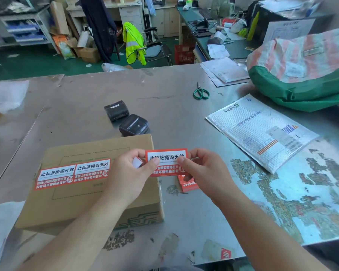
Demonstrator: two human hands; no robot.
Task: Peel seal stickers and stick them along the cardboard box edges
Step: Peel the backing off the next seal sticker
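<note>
Holding a red seal sticker [167,162] above the desk [184,118], just right of the cardboard box [86,192]: left hand [132,173] pinches its left edge, right hand [201,169] its right. Two stickers [72,174] already on the box top. Thin, floppy, tacky once peeled, so likely grip corners only, keep taut. Spare stack [188,184] lies below.

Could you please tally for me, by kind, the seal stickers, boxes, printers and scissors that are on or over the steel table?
Seal stickers stuck on the cardboard box: 2
Seal sticker held in both hands: 1
Cardboard box: 1
Black printers: 2
Green scissors: 1
Total: 7
</note>
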